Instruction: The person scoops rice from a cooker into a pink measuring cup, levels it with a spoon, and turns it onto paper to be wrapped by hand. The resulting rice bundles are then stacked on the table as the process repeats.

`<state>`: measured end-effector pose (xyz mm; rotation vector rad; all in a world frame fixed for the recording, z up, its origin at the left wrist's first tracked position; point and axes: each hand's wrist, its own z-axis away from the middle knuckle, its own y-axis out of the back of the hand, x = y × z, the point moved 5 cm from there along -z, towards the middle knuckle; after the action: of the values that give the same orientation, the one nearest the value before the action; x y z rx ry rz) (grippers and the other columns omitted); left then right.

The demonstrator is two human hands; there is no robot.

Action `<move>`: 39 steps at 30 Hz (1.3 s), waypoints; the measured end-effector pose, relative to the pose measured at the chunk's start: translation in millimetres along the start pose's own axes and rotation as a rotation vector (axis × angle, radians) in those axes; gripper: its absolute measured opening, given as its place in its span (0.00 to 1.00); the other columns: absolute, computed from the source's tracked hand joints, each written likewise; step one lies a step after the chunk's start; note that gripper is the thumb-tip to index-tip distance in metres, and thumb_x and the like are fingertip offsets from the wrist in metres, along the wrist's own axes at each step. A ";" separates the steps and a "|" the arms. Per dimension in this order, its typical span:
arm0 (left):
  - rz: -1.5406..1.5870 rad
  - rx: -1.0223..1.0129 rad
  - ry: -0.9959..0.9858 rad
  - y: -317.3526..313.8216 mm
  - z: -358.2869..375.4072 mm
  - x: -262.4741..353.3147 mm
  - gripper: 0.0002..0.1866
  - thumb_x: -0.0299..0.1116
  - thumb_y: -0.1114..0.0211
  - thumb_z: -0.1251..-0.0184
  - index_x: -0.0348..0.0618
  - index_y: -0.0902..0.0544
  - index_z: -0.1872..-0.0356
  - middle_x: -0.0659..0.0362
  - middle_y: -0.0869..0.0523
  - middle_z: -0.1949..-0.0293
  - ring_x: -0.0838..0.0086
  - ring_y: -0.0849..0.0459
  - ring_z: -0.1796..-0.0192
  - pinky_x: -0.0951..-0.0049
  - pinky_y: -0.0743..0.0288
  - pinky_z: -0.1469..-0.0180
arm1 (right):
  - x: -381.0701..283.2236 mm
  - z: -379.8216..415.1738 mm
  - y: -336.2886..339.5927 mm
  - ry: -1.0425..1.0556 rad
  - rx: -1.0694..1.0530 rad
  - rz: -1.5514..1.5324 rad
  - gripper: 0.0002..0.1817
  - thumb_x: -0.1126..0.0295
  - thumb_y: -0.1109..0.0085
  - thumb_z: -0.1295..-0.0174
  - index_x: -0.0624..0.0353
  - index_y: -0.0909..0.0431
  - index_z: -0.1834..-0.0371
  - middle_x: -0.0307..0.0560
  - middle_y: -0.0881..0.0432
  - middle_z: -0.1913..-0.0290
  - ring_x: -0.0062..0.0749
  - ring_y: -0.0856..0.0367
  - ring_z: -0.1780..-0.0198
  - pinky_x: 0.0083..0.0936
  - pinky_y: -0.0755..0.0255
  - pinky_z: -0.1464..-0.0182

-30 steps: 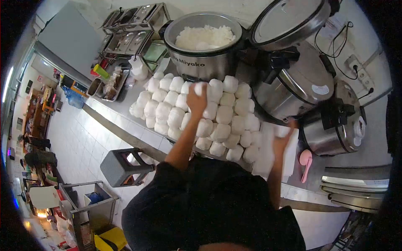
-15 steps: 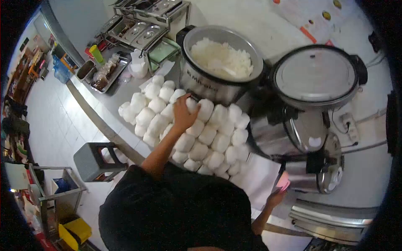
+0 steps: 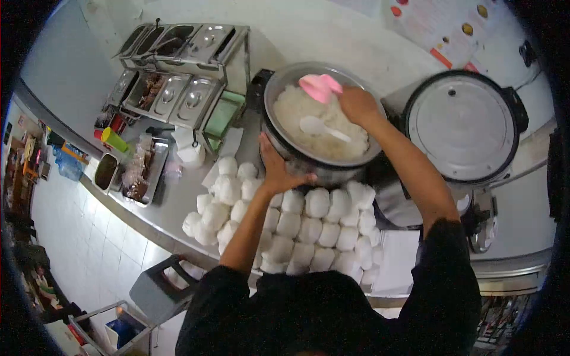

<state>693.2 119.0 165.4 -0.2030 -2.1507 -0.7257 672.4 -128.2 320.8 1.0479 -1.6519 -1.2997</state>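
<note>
My right hand [image 3: 359, 105] is closed on a pink scoop [image 3: 317, 88], held over the large rice cooker [image 3: 332, 176]. Cooked white rice [image 3: 288, 110] fills much of the pot, and a white rice paddle [image 3: 325, 129] lies on top of it. Against the near side of the cooker rests my left hand [image 3: 276, 169], thumb and fingers spread, gripping nothing. Just below that hand, rows of rounded white bundles [image 3: 312, 230] are packed together on the counter; what they contain is hidden.
The cooker's lid [image 3: 469, 127] stands raised at the right. White paper sheets [image 3: 396, 261] lie right of the bundles. To the left are a rack of metal food pans [image 3: 193, 101], a tray [image 3: 155, 175] of packets and a green cup [image 3: 110, 137]. A grey stool [image 3: 157, 291] stands below the counter.
My right hand has brought the pink scoop from the counter's right side up over the rice. My left hand has moved from the bundles to the cooker's side. The view has shifted.
</note>
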 end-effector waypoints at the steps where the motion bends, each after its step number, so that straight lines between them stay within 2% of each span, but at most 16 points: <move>1: 0.014 -0.011 0.000 -0.5 0.3 -0.2 0.84 0.65 0.19 0.70 0.23 0.74 0.29 0.28 0.68 0.26 0.37 0.68 0.23 0.48 0.68 0.23 | -7.4 -28.5 -19.1 0.045 0.007 0.020 0.17 0.61 0.59 0.28 0.64 0.24 0.55 0.64 0.16 0.60 0.60 0.16 0.57 0.53 0.24 0.54; 4: 0.038 -0.038 0.023 8.3 -3.8 -2.9 0.86 0.66 0.19 0.71 0.22 0.75 0.30 0.27 0.70 0.27 0.35 0.71 0.23 0.45 0.71 0.24 | -34.1 -82.2 -74.1 0.192 -0.058 0.197 0.15 0.63 0.56 0.30 0.63 0.25 0.54 0.65 0.17 0.67 0.60 0.16 0.63 0.52 0.24 0.61; 7: 0.066 -0.078 0.059 8.0 -8.2 -5.0 0.85 0.65 0.19 0.70 0.21 0.74 0.30 0.26 0.69 0.27 0.35 0.71 0.23 0.43 0.71 0.24 | -42.2 -87.0 -62.7 0.259 -0.283 0.076 0.15 0.63 0.54 0.32 0.64 0.20 0.59 0.64 0.16 0.59 0.57 0.15 0.56 0.50 0.23 0.53; 10: 0.065 -0.071 0.032 10.7 -12.5 -3.9 0.84 0.64 0.19 0.69 0.21 0.73 0.29 0.26 0.69 0.27 0.35 0.70 0.23 0.42 0.71 0.24 | -87.3 -65.4 -51.5 0.507 -0.404 0.081 0.14 0.64 0.50 0.34 0.64 0.19 0.61 0.63 0.15 0.58 0.56 0.15 0.56 0.49 0.23 0.53; 13: 0.091 -0.061 0.027 13.5 -11.4 -3.5 0.83 0.64 0.19 0.69 0.21 0.72 0.29 0.26 0.69 0.27 0.34 0.70 0.23 0.42 0.70 0.24 | -84.4 -47.6 -94.7 0.525 -0.500 0.077 0.16 0.61 0.49 0.34 0.64 0.21 0.60 0.62 0.16 0.68 0.58 0.16 0.63 0.48 0.23 0.60; 14: 0.105 -0.065 0.039 12.9 -10.5 -3.7 0.83 0.65 0.19 0.69 0.22 0.72 0.29 0.26 0.69 0.27 0.34 0.69 0.23 0.42 0.70 0.24 | -87.0 -39.5 -91.0 0.484 -0.554 0.044 0.15 0.62 0.46 0.36 0.65 0.19 0.62 0.62 0.16 0.68 0.57 0.16 0.63 0.47 0.24 0.58; 17: 0.093 -0.064 0.021 5.8 -6.7 -4.0 0.84 0.66 0.19 0.70 0.22 0.73 0.29 0.27 0.70 0.27 0.35 0.70 0.23 0.44 0.70 0.24 | -85.9 -20.6 -85.2 0.583 -0.734 0.138 0.16 0.61 0.45 0.37 0.66 0.18 0.63 0.64 0.16 0.66 0.57 0.16 0.62 0.46 0.24 0.58; 23: 0.091 -0.088 0.022 4.6 -0.2 0.5 0.84 0.65 0.19 0.68 0.23 0.76 0.30 0.28 0.73 0.27 0.38 0.73 0.23 0.47 0.71 0.24 | -50.0 25.5 -74.1 0.526 -0.994 0.185 0.21 0.57 0.48 0.35 0.68 0.16 0.67 0.62 0.14 0.65 0.49 0.14 0.64 0.41 0.22 0.58; 25: 0.104 -0.121 0.021 1.6 0.1 -1.8 0.84 0.61 0.17 0.65 0.26 0.80 0.31 0.30 0.78 0.27 0.41 0.78 0.23 0.51 0.73 0.23 | -29.6 42.5 -66.1 0.447 -0.985 0.112 0.24 0.55 0.48 0.34 0.70 0.17 0.70 0.63 0.14 0.65 0.48 0.14 0.66 0.41 0.22 0.61; 26: 0.090 -0.107 -0.010 -0.5 0.8 -4.5 0.82 0.60 0.18 0.63 0.26 0.78 0.30 0.31 0.76 0.27 0.42 0.76 0.23 0.52 0.72 0.23 | -19.3 51.0 -61.4 0.405 -0.979 0.077 0.26 0.54 0.48 0.33 0.71 0.17 0.71 0.63 0.14 0.65 0.48 0.14 0.67 0.41 0.22 0.62; 29: 0.058 -0.010 -0.023 9.6 0.5 -5.8 0.74 0.60 0.22 0.56 0.25 0.68 0.28 0.32 0.68 0.26 0.42 0.67 0.23 0.50 0.67 0.23 | -3.0 65.8 -31.2 0.457 -0.805 -0.109 0.27 0.50 0.49 0.32 0.71 0.19 0.62 0.55 0.17 0.73 0.41 0.19 0.78 0.37 0.24 0.72; 31: 0.051 0.127 0.061 41.4 -11.2 20.9 0.65 0.61 0.26 0.49 0.23 0.56 0.28 0.31 0.59 0.27 0.41 0.58 0.24 0.47 0.61 0.24 | 7.4 82.2 4.0 0.030 -0.898 -0.431 0.26 0.50 0.50 0.30 0.67 0.22 0.52 0.47 0.23 0.78 0.35 0.24 0.81 0.33 0.27 0.75; 32: -0.013 0.357 0.026 65.6 -16.7 49.7 0.46 0.51 0.29 0.40 0.25 0.41 0.33 0.37 0.38 0.34 0.48 0.39 0.30 0.51 0.46 0.29 | 11.9 92.9 17.2 -0.189 -0.930 -0.599 0.26 0.50 0.50 0.29 0.65 0.24 0.47 0.43 0.26 0.80 0.32 0.26 0.83 0.31 0.29 0.77; 35: 0.233 0.136 -0.106 72.1 -44.3 82.4 0.31 0.42 0.33 0.34 0.30 0.34 0.41 0.45 0.24 0.48 0.55 0.27 0.39 0.60 0.32 0.39 | 21.6 108.6 33.7 -0.482 -0.840 -1.271 0.23 0.52 0.52 0.27 0.60 0.30 0.41 0.36 0.32 0.81 0.23 0.30 0.82 0.26 0.33 0.80; 37: 0.342 -0.189 0.051 62.7 -74.3 140.0 0.21 0.37 0.36 0.31 0.34 0.32 0.48 0.50 0.20 0.57 0.61 0.20 0.53 0.66 0.26 0.50 | 14.6 103.9 33.4 -0.555 -0.496 -1.527 0.19 0.54 0.54 0.26 0.58 0.27 0.45 0.39 0.26 0.73 0.24 0.26 0.75 0.25 0.31 0.75; 39: 0.748 -0.349 0.160 2.1 -95.1 133.4 0.19 0.41 0.40 0.28 0.37 0.32 0.49 0.53 0.20 0.61 0.63 0.19 0.58 0.66 0.25 0.52 | -8.5 89.6 31.4 -0.623 -0.099 -1.721 0.19 0.54 0.55 0.26 0.56 0.26 0.47 0.41 0.23 0.69 0.25 0.25 0.73 0.23 0.30 0.72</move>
<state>672.7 53.3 314.1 -1.0306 -1.5969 -0.6269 588.6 -85.0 334.7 2.2837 -0.6724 -2.9053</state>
